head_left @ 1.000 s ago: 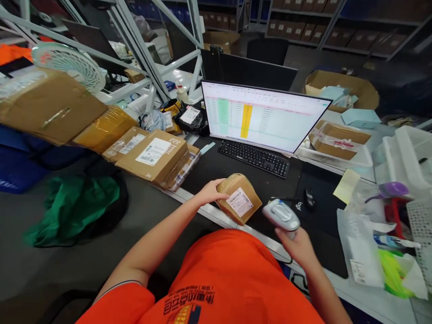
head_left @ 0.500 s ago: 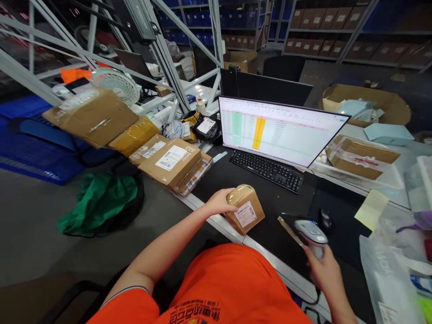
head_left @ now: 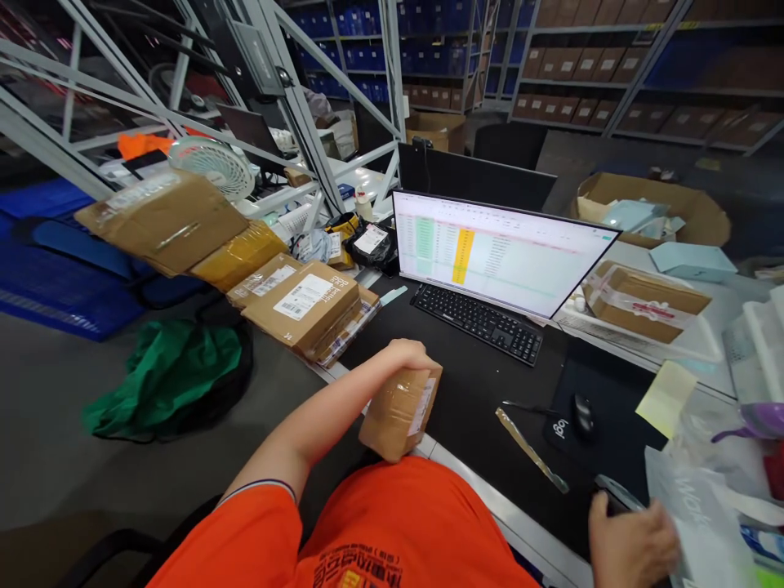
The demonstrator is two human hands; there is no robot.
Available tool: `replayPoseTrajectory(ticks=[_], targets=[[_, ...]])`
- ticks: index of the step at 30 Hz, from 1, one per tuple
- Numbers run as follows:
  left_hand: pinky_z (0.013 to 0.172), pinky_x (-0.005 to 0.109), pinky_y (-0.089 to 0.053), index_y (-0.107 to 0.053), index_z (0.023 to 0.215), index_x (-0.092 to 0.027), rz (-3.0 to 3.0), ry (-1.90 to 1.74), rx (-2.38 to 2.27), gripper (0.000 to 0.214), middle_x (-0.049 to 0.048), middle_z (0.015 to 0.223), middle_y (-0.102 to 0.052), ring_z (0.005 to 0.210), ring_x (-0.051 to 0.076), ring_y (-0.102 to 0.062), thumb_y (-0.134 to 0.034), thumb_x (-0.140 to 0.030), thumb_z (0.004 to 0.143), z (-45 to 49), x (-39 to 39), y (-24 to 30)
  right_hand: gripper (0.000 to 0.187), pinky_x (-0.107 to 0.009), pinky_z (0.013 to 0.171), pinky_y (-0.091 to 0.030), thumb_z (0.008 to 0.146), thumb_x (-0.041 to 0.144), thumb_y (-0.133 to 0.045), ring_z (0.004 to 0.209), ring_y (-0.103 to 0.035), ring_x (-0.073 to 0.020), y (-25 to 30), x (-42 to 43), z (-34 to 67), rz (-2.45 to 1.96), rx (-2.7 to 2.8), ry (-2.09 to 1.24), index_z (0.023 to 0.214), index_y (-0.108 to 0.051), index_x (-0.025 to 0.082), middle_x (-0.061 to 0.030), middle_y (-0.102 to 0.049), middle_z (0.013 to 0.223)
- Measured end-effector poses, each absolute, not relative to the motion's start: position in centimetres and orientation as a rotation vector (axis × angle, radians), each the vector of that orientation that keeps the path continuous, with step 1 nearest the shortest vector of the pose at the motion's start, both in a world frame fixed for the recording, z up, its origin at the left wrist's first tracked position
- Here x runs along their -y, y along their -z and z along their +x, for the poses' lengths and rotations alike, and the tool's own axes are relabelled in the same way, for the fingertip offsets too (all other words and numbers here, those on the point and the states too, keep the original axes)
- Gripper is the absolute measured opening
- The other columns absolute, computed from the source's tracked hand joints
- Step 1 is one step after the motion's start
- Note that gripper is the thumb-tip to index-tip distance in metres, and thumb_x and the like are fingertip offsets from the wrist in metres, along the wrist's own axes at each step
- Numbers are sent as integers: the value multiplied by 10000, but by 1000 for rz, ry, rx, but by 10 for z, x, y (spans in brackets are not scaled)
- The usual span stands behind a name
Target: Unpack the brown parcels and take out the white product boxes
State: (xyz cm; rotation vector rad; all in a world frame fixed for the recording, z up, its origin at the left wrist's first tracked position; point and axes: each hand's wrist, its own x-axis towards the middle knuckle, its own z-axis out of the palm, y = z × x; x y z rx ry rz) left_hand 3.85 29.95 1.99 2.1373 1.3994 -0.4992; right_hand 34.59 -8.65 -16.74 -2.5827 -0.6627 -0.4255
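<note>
My left hand (head_left: 407, 358) grips the top of a small taped cardboard parcel (head_left: 398, 412) and holds it tilted over the front edge of the black desk (head_left: 478, 392), close to my orange shirt. Its white shipping label faces right. My right hand (head_left: 630, 547) is low at the right edge of the desk, closed around the handheld scanner (head_left: 616, 492), of which only the grey end shows beside a white plastic bag (head_left: 698, 506).
A monitor (head_left: 499, 251) with a spreadsheet and a black keyboard (head_left: 478, 322) stand behind. A mouse (head_left: 581, 411) lies on its pad. Stacked labelled parcels (head_left: 303, 306) sit at left, a taped box (head_left: 646, 298) at right. A green cloth (head_left: 165, 376) lies on the floor.
My left hand lifted the parcel off the desk and tipped it toward me. My right hand carried the scanner down and to the right, away from the parcel.
</note>
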Motion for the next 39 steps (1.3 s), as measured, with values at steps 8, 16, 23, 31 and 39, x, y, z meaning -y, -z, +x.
replayPoseTrajectory(ticks=[8,16,23,31,39], targets=[[843,377,-521,-743,941,-164,2104,-11,-1485,424,143,981,-741,930,304,-708,-546,-532,867,17,-328,27,618,-584,971,-459,924,487,-510,1241,-533,-450,186,-32,391,-2432,1019,418,1383,-585,80,-312,-477,1430],[947,351,-504,-629,1185,-239,2005,-455,-1301,419,55,1164,-677,1068,239,-645,-643,-453,825,-13,-300,68,548,-500,880,-498,932,457,-513,1169,-597,-403,220,-34,419,-2410,1016,477,1346,-644,122,-257,-524,1424],[827,318,-517,-597,1134,-244,1810,-582,-1380,378,20,1066,-696,930,207,-653,-624,-469,831,-16,-299,83,492,-491,868,-475,902,404,-544,1113,-602,-380,227,-36,425,-2412,989,486,1298,-677,143,-241,-541,1413],[817,321,-510,-581,1095,-246,1710,-702,-1508,261,21,1024,-684,916,204,-648,-550,-383,874,-11,-281,79,517,-518,939,-451,934,398,-505,1196,-565,-398,224,-36,421,-2437,969,429,1359,-640,136,-249,-498,1456],[955,415,-505,-517,1192,-205,1614,-880,-1662,335,97,1144,-641,1051,249,-628,-484,-396,918,-29,-254,91,533,-550,1006,-435,973,435,-476,1273,-532,-410,214,-36,415,-2456,961,447,1365,-629,108,-265,-492,1466]])
